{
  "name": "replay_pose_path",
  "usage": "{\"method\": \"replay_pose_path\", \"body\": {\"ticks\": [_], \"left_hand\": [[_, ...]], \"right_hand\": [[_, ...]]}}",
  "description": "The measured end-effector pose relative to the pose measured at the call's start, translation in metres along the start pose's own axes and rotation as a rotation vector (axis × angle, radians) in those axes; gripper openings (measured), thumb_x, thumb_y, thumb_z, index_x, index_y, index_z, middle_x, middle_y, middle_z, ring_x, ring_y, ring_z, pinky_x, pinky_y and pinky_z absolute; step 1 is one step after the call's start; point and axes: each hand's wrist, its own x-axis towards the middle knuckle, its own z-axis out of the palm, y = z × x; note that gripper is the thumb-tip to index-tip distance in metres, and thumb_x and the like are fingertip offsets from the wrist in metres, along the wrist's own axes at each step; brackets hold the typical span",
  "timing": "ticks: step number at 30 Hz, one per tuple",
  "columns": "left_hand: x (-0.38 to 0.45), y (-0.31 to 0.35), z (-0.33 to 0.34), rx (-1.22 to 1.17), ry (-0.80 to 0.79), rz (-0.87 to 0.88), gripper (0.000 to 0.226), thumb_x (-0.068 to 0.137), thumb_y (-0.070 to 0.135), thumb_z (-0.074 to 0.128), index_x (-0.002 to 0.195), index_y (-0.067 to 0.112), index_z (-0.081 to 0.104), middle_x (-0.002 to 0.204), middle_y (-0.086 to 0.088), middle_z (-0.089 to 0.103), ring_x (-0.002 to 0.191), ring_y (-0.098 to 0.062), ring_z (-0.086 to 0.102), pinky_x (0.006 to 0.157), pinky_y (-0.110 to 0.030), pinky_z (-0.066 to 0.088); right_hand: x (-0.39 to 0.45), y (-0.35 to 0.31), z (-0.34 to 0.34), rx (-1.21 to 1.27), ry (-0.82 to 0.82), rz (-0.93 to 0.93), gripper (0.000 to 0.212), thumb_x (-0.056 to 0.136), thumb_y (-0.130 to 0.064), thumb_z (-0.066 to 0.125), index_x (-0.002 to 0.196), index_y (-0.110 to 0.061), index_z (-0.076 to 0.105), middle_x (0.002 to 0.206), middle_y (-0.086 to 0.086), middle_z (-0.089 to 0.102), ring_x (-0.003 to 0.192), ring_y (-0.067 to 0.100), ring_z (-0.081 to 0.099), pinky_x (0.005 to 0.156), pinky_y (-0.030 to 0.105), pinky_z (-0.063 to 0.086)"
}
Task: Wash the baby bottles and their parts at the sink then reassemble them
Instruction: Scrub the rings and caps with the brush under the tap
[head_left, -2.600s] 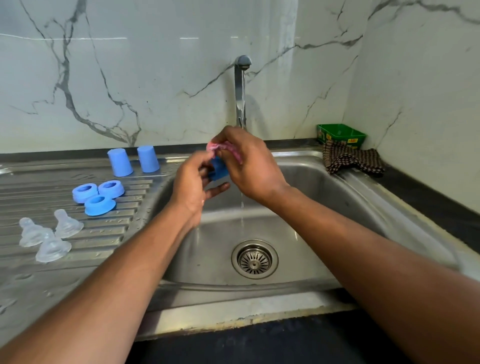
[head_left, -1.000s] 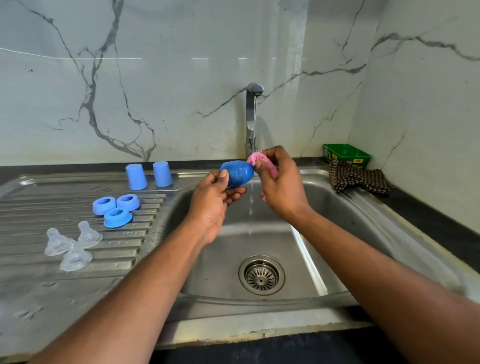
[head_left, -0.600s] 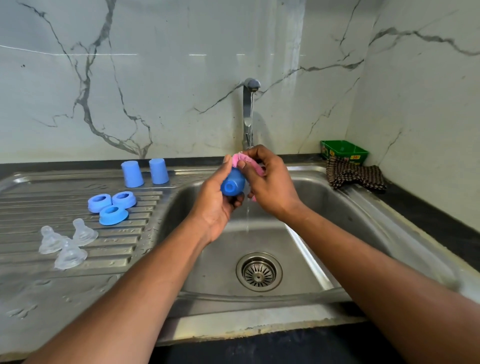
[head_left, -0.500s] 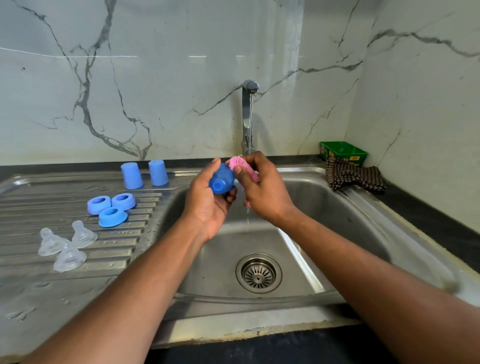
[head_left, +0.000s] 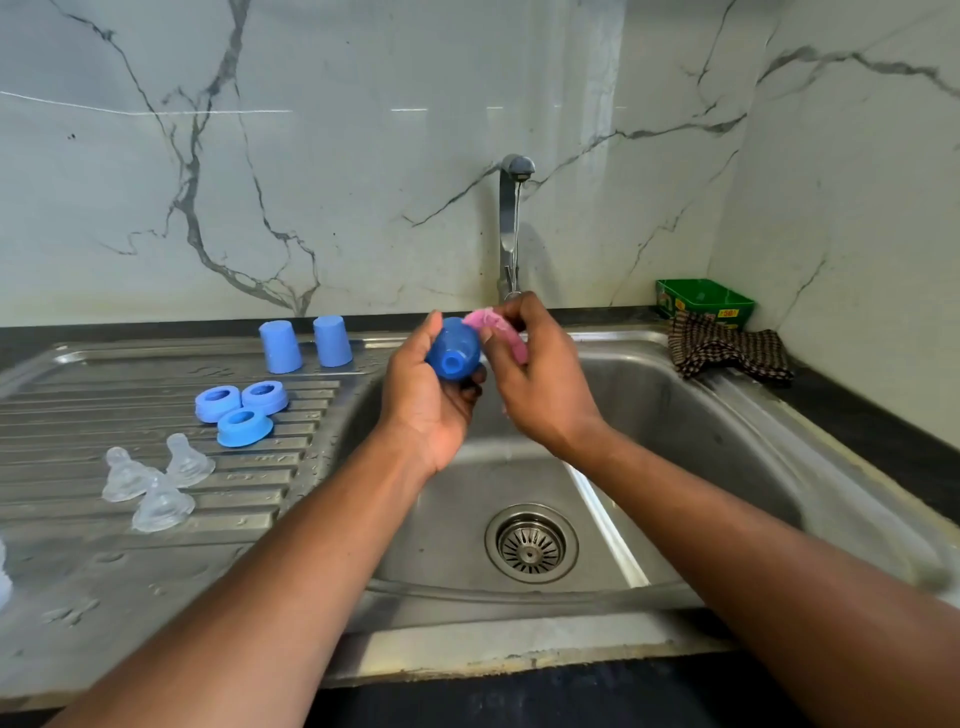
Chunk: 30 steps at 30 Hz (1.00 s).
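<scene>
Fingers (head_left: 415, 358) of the left hand (head_left: 431, 400) curled round a blue bottle (head_left: 453, 357) (mouth toward the camera), held above the sink (head_left: 675, 415) basin beside the right hand (head_left: 540, 384), which pinches a pink scrubber (head_left: 498, 332) against it under the tap (head_left: 511, 223).

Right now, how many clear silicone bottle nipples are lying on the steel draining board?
3, clustered at the board's left: one nearest the blue rings, one further left, one in front. A pale object at the left frame edge cannot be identified.
</scene>
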Motion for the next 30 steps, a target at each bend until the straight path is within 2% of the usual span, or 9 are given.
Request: {"method": "replay_pose_path", "body": {"ticks": [4,10,13,16,18,21,24,27,30], "left_hand": [[0.008,0.014,-0.015,-0.065,-0.007,0.004,0.033,0.093,0.037,0.057,0.109,0.009,0.054,0.097,-0.016,0.057,0.072,-0.019,0.053,0.063,-0.025,0.042],[0.007,0.013,-0.017,0.284,0.043,0.061,0.045,0.083,0.022,0.074,0.121,0.006,0.056,0.089,-0.005,0.061,0.068,-0.013,0.057,0.050,-0.018,0.043],[0.004,0.014,-0.020,0.380,-0.002,0.055,0.022,0.088,0.017,0.069,0.106,0.013,0.056,0.091,-0.006,0.068,0.073,-0.017,0.066,0.060,-0.022,0.046],[0.000,0.017,-0.020,0.444,-0.039,0.095,0.011,0.094,0.018,0.061,0.105,0.018,0.063,0.090,-0.003,0.068,0.065,-0.013,0.064,0.058,-0.021,0.040],[-0.002,0.015,-0.017,0.497,-0.053,0.108,0.015,0.094,0.018,0.058,0.107,0.017,0.065,0.084,0.000,0.065,0.063,-0.011,0.056,0.057,-0.022,0.035],[-0.001,0.016,-0.015,0.491,-0.014,0.125,0.024,0.076,0.026,0.069,0.097,0.018,0.064,0.078,0.000,0.062,0.061,-0.009,0.052,0.054,-0.022,0.034],[-0.001,0.012,-0.016,0.494,-0.056,0.113,0.020,0.077,0.030,0.070,0.090,0.017,0.064,0.080,-0.001,0.065,0.065,-0.009,0.058,0.058,-0.022,0.041],[-0.005,0.002,-0.008,0.377,-0.100,0.051,0.025,0.096,0.025,0.060,0.112,0.007,0.055,0.089,-0.010,0.064,0.075,-0.019,0.065,0.068,-0.034,0.058],[-0.007,-0.004,-0.002,0.301,0.008,0.009,0.043,0.095,0.025,0.063,0.127,0.001,0.046,0.100,-0.020,0.062,0.082,-0.031,0.068,0.067,-0.045,0.060]], "right_hand": [[-0.002,-0.004,0.006,0.039,-0.118,-0.042,0.015,0.099,-0.025,0.059,0.101,-0.010,0.057,0.088,-0.006,0.063,0.075,0.009,0.062,0.058,0.027,0.052],[0.012,0.010,-0.014,0.076,-0.074,0.087,0.012,0.096,-0.029,0.063,0.097,-0.017,0.063,0.090,-0.001,0.065,0.078,0.017,0.062,0.058,0.028,0.048],[0.018,0.010,-0.023,0.073,-0.042,0.166,0.017,0.083,-0.045,0.064,0.087,-0.029,0.069,0.098,0.009,0.064,0.076,0.018,0.062,0.047,0.022,0.047],[0.016,0.002,-0.026,0.145,-0.106,0.242,0.036,0.067,-0.050,0.058,0.084,-0.021,0.072,0.100,0.012,0.056,0.064,-0.002,0.057,0.043,0.016,0.045],[0.012,-0.003,-0.024,0.129,-0.203,0.245,0.040,0.070,-0.032,0.050,0.096,-0.011,0.071,0.092,0.005,0.055,0.062,-0.008,0.054,0.046,0.012,0.045],[0.011,0.002,-0.021,0.265,-0.290,0.338,0.041,0.078,-0.011,0.066,0.118,-0.008,0.054,0.089,0.009,0.059,0.060,0.013,0.062,0.047,0.029,0.053],[0.006,0.002,-0.018,0.424,-0.270,0.427,0.046,0.079,0.006,0.077,0.112,-0.002,0.047,0.086,0.014,0.063,0.059,0.026,0.067,0.052,0.036,0.059],[0.005,0.006,-0.015,0.390,-0.127,0.411,0.036,0.073,0.002,0.083,0.091,-0.005,0.053,0.079,0.010,0.057,0.061,0.020,0.064,0.056,0.034,0.058],[0.003,0.013,-0.014,0.250,-0.092,0.419,0.040,0.069,-0.015,0.090,0.074,-0.011,0.050,0.073,0.025,0.057,0.069,0.032,0.061,0.067,0.051,0.057]]}}
